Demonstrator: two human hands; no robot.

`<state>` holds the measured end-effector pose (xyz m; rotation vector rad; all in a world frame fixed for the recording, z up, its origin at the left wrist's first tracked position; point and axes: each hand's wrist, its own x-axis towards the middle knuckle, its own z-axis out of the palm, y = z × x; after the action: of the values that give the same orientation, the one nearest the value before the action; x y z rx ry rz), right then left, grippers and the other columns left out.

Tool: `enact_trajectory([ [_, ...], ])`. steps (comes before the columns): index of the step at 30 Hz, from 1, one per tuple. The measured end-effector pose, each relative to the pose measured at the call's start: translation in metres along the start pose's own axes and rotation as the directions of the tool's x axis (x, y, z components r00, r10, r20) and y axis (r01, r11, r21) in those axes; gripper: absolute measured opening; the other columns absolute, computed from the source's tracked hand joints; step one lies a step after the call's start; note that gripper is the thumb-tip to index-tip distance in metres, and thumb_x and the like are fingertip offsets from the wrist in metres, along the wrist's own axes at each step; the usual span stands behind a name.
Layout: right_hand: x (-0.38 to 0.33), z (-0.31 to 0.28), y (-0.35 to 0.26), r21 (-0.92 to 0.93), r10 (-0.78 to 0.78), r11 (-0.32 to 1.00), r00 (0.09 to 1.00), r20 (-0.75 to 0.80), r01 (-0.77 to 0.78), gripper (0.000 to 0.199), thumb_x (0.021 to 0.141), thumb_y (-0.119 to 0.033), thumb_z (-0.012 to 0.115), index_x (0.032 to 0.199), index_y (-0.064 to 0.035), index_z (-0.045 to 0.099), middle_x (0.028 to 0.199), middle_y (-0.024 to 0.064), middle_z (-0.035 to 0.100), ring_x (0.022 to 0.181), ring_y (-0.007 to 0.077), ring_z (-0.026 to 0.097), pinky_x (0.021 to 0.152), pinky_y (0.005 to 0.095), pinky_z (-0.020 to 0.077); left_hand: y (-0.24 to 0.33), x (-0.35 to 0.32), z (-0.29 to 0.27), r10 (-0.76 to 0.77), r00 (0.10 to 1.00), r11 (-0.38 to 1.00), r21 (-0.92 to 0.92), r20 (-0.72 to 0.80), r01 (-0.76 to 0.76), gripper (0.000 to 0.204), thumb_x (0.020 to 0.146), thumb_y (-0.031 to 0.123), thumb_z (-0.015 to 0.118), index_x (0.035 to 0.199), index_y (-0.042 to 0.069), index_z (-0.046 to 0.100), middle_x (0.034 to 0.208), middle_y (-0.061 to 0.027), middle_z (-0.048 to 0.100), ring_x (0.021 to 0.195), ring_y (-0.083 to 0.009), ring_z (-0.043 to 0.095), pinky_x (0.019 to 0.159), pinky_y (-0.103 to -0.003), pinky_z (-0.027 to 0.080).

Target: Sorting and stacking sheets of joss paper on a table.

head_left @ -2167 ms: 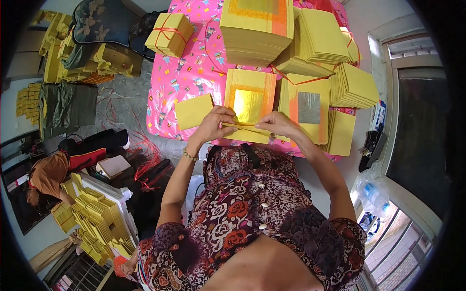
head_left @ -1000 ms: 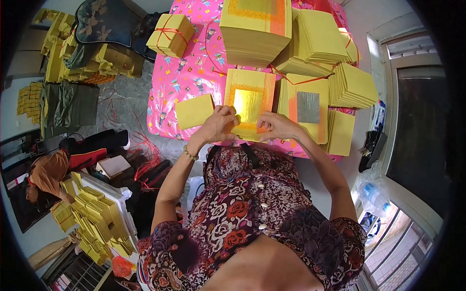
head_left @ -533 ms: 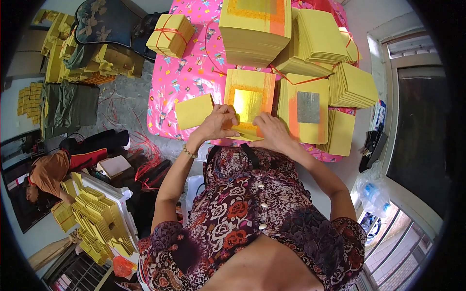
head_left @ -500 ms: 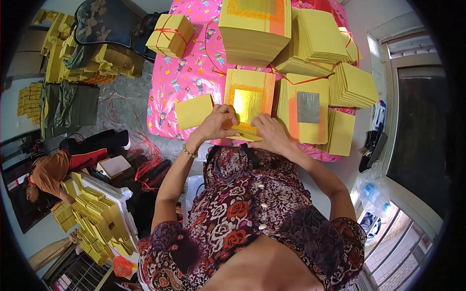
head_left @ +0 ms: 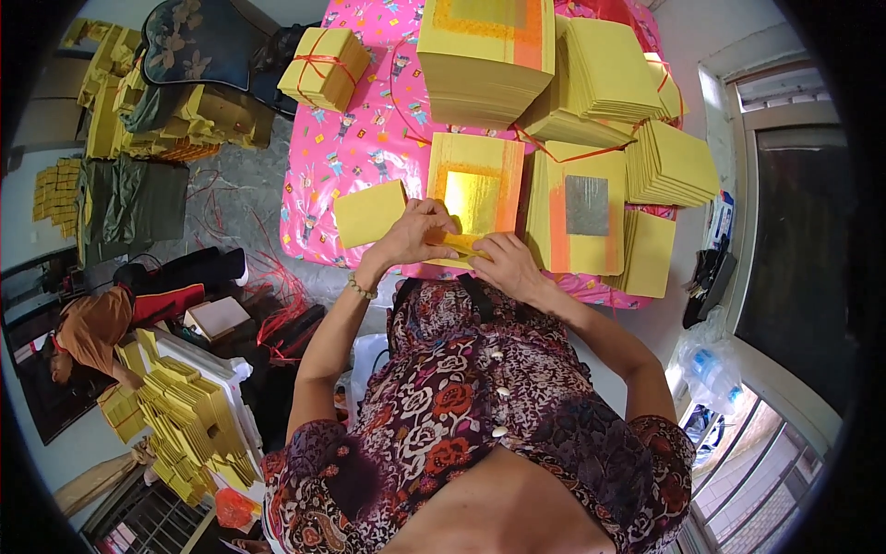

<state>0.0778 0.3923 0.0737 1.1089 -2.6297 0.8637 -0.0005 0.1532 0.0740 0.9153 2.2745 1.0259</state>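
A yellow joss paper sheet (head_left: 469, 152) with an orange band and a shiny gold foil square lies in front of me. Its near edge is curled up into a small fold (head_left: 459, 246) between my hands. My left hand (head_left: 413, 236) is closed on the left end of that fold, thumb and fingers pinching it. At the right end, my right hand (head_left: 510, 266) pinches the fold with its fingertips. Left of the sheet, by my left hand, lies a plain yellow paper stack (head_left: 367, 214). Close to the right is a paper stack with a silver foil square (head_left: 560, 217).
A pink patterned cover (head_left: 318, 185) spreads over the work surface. A tall paper stack (head_left: 484, 88) rises beyond the sheet, and a red-tied bundle (head_left: 323, 69) sits far left. More stacks (head_left: 669, 166) crowd the right. Another person (head_left: 97, 323) is at the left, near yellow folded papers (head_left: 189, 415).
The sheet's near edge is curled up further than before. My right hand has shifted left and nearer me, closing in toward my left hand, which has barely moved.
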Motion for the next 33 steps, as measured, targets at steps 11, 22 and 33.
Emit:
enact_trajectory([
  [11,0.011,0.0,0.005,-0.018,0.116,0.993,0.993,-0.021,-0.116,0.016,0.082,-0.015,0.068,0.09,-0.005,0.057,0.084,0.007,0.058,0.078,0.0231,0.061,0.072,0.0347,0.0456,0.022,0.002,0.01,0.025,0.999,0.941,0.339,-0.035,-0.012,0.046,0.075,0.034,0.077,0.116,0.014,0.066,0.111,-0.0082,0.057,0.106,-0.029,0.05,0.094,-0.041,0.041],
  [22,0.025,-0.017,0.016,0.117,0.233,0.958,0.949,0.214,-0.262,0.02,0.087,-0.011,0.062,0.101,-0.0043,0.05,0.084,0.0134,0.059,0.084,0.0324,0.062,0.078,0.0429,0.05,0.024,0.013,-0.008,-0.045,0.999,0.966,0.254,0.003,0.043,0.04,0.083,0.033,0.071,0.117,0.014,0.067,0.115,-0.0115,0.063,0.105,-0.0319,0.061,0.092,-0.042,0.049],
  [33,0.069,-0.059,0.03,0.049,0.347,0.865,0.665,0.661,-0.5,0.023,0.097,-0.022,0.049,0.109,-0.0032,0.047,0.09,0.0244,0.059,0.088,0.0401,0.062,0.072,0.0494,0.0478,0.027,0.025,-0.055,-0.168,0.94,0.98,0.156,0.298,0.126,0.063,0.078,0.043,0.075,0.129,0.011,0.06,0.128,-0.0162,0.061,0.121,-0.0344,0.054,0.102,-0.043,0.045],
])
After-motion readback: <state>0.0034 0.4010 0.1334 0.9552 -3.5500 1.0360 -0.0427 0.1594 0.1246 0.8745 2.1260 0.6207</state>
